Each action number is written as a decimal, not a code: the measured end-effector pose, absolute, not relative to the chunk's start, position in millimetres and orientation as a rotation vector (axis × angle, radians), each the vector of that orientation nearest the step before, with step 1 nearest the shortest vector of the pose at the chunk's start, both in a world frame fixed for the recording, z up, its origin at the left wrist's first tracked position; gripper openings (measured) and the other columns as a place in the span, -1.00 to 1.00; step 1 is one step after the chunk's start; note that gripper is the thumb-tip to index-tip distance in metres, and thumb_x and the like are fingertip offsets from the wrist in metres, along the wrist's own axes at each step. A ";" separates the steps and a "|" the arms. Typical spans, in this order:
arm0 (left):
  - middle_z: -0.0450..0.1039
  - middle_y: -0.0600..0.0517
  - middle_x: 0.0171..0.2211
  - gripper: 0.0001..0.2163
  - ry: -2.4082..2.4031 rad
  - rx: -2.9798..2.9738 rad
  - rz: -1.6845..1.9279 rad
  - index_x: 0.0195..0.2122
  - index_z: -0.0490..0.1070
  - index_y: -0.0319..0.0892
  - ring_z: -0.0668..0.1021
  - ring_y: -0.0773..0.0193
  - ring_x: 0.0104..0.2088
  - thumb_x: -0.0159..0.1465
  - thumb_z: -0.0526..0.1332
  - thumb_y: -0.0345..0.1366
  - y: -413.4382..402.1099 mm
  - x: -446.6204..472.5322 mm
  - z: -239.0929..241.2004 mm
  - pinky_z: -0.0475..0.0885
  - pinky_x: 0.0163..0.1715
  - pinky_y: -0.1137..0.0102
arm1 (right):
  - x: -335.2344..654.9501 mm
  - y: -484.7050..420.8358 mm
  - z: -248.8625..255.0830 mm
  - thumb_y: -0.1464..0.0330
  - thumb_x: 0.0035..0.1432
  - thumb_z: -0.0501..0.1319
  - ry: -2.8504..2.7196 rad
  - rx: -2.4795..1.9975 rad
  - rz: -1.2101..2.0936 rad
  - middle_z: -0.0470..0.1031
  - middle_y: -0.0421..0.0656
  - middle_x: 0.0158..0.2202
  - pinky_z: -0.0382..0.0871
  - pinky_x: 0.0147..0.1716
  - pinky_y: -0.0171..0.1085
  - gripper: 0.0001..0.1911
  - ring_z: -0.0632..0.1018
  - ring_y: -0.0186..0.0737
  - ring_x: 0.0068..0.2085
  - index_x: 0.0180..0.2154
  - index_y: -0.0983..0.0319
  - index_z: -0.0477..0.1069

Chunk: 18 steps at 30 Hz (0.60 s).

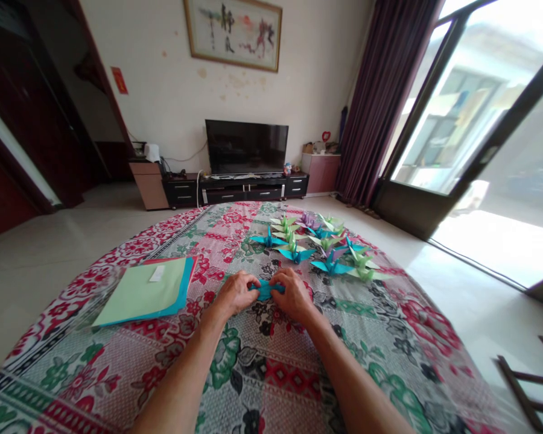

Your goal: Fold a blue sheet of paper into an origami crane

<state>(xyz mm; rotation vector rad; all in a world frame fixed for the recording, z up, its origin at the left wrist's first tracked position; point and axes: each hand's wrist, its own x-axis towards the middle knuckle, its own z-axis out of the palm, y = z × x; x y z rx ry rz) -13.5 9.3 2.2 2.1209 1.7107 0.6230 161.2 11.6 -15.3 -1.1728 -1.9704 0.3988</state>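
Observation:
A small folded piece of teal paper [265,290] lies on the flowered tablecloth [262,367] between my two hands. My left hand [236,293] pinches its left end and my right hand [294,292] presses its right end, fingers curled on both. Just beyond them, to the right, stand several finished paper cranes [319,243] in teal, green and purple. A stack of flat coloured sheets [147,290], green on top of blue and red, rests to the left of my left hand.
The round table's edge [438,301] curves away on the right. A dark wooden chair frame [527,383] shows at lower right. Across the tiled floor stand a TV [246,146] on a low cabinet and a glass door [479,138].

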 end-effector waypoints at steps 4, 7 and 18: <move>0.40 0.05 -0.39 -0.82 1.702 2.117 0.613 -0.36 0.52 -0.12 0.44 0.34 -0.41 0.00 0.19 -0.32 8.5 -13.8 3.7 0.31 -0.38 0.48 | 161.5 11.3 -15.5 0.60 -0.15 0.16 -2.017 -1.137 0.413 0.41 -0.14 -0.33 0.29 -0.19 -0.25 -0.74 0.42 -0.21 -0.23 -0.41 0.20 0.48; 0.40 0.05 -0.39 -0.82 1.686 2.122 0.618 -0.36 0.51 -0.13 0.44 0.34 -0.40 0.01 0.19 -0.32 8.4 -14.8 4.0 0.31 -0.39 0.49 | 161.7 10.0 -14.0 0.61 -0.12 0.15 -2.066 -1.129 0.411 0.41 -0.15 -0.32 0.28 -0.19 -0.25 -0.73 0.42 -0.22 -0.23 -0.41 0.18 0.50; 0.44 0.01 -0.35 -0.78 1.629 2.108 0.642 -0.32 0.52 -0.15 0.46 0.30 -0.37 0.03 0.15 -0.31 10.8 -19.2 1.0 0.35 -0.31 0.45 | 138.0 -1.7 -13.3 0.37 0.02 0.19 -1.953 -1.485 0.205 0.44 -0.10 -0.32 0.18 -0.20 -0.25 -0.86 0.40 -0.20 -0.25 -0.52 0.21 0.48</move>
